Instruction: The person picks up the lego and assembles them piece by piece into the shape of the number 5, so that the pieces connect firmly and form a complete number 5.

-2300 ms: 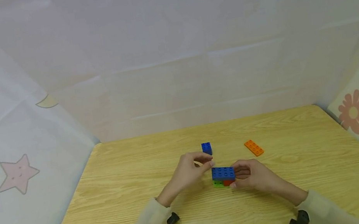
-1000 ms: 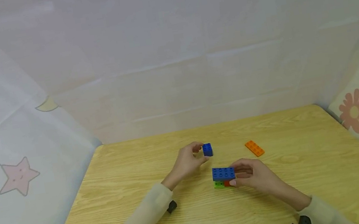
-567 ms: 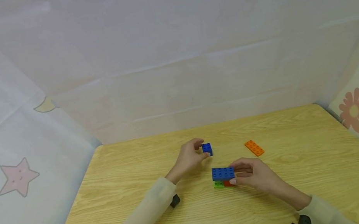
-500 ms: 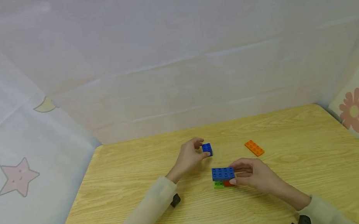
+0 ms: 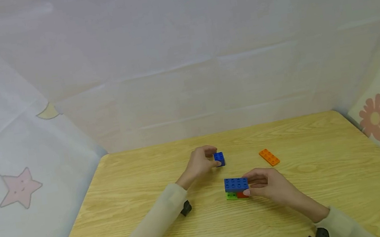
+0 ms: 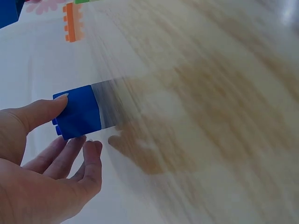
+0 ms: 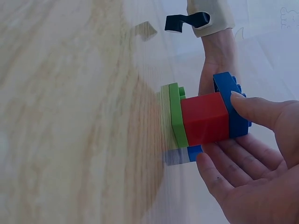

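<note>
A small blue toy brick point(image 5: 219, 159) with studs stands on the table, and my left hand point(image 5: 200, 162) pinches it from the left. In the left wrist view the thumb lies on one face of the blue brick point(image 6: 79, 112), with fingertips at the opposite side. My right hand point(image 5: 271, 183) holds a stack of bricks from its right side. The stack has a flat green brick point(image 7: 176, 116) at the bottom, a red brick point(image 7: 205, 119) in the middle and a longer blue brick point(image 5: 236, 184) on top. Its thumb presses the top brick in the right wrist view.
A flat orange brick point(image 5: 269, 157) lies on the wooden table point(image 5: 141, 188), behind and right of the stack. Printed cloth point(image 5: 186, 94) hangs around the back and sides. A black camera mount sits on each wrist.
My left hand has moved away from beside the stack, back to the small blue brick, and its thumb and fingers have closed on it. The right hand keeps its hold on the stack.
</note>
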Motion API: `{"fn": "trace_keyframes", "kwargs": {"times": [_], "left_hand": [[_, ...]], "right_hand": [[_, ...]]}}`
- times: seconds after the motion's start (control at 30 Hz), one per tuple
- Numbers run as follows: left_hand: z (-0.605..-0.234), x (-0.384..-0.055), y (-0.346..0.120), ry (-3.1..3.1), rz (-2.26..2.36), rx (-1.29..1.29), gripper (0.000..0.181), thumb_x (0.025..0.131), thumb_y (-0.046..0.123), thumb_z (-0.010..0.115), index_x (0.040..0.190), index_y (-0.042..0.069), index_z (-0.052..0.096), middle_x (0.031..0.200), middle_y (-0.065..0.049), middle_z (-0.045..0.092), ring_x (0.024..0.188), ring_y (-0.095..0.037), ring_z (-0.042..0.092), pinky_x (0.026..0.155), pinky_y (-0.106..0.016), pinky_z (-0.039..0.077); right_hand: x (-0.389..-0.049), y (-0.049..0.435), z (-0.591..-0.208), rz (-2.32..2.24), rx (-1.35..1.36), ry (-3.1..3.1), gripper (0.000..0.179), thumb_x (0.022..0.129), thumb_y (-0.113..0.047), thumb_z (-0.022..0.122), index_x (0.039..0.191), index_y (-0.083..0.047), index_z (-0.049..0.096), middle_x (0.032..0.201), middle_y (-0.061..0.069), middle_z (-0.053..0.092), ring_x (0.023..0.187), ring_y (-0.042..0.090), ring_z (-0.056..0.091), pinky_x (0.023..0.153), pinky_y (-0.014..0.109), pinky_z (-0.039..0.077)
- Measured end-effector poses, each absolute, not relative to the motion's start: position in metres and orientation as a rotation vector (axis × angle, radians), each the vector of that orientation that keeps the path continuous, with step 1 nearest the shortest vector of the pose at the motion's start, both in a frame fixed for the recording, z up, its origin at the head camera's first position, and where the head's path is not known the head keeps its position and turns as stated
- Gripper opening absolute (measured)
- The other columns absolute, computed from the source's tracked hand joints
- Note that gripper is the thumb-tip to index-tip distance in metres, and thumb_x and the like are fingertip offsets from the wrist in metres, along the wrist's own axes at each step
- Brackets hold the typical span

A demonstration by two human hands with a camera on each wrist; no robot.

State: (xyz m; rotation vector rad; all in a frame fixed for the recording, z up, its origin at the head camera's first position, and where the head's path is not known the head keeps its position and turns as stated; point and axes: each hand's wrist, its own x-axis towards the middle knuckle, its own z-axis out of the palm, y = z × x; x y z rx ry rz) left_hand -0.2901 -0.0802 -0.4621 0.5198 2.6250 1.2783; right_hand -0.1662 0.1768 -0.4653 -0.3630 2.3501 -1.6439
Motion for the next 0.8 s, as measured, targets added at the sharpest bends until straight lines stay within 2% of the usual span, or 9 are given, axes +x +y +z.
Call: {"fn": "trace_keyframes", "kwargs": {"times": [0.23,0.47,0.6,0.8], "left_hand": [[-0.464,-0.293,-0.083,2.597,1.272,0.490,0.055,0.092,0.018,0.083,0.143,0.007,0.064,0.142,-0.007,0.069,0.130,-0.031,0.065,0.108,-0.048,0.056],[-0.465,-0.295,-0.089,2.598,1.269,0.503,0.048,0.091,0.020,0.084,0.136,0.011,0.070,0.136,-0.008,0.072,0.126,-0.030,0.067,0.107,-0.050,0.056],[-0.469,-0.297,-0.092,2.609,1.259,0.505,0.044,0.091,0.021,0.084,0.134,0.015,0.073,0.134,-0.007,0.073,0.124,-0.028,0.068,0.105,-0.049,0.057],[-0.470,-0.298,-0.093,2.606,1.269,0.501,0.043,0.091,0.021,0.084,0.132,0.016,0.073,0.132,-0.008,0.074,0.123,-0.028,0.069,0.104,-0.049,0.058]], "right_hand": [[-0.165,0.176,-0.463,-1.639,-0.367,2.343,0.049,0.093,-0.030,0.082,0.132,-0.004,0.069,0.130,0.018,0.072,0.119,0.031,0.072,0.095,0.036,0.062],[-0.165,0.176,-0.463,-1.637,-0.362,2.348,0.049,0.093,-0.029,0.082,0.132,-0.003,0.068,0.129,0.018,0.072,0.118,0.031,0.072,0.092,0.032,0.063],[-0.165,0.176,-0.463,-1.630,-0.366,2.350,0.049,0.093,-0.030,0.082,0.132,-0.003,0.069,0.130,0.018,0.072,0.119,0.032,0.072,0.093,0.033,0.063],[-0.167,0.177,-0.464,-1.639,-0.391,2.321,0.051,0.093,-0.031,0.082,0.133,-0.003,0.068,0.133,0.020,0.070,0.123,0.034,0.070,0.095,0.032,0.062]]}}
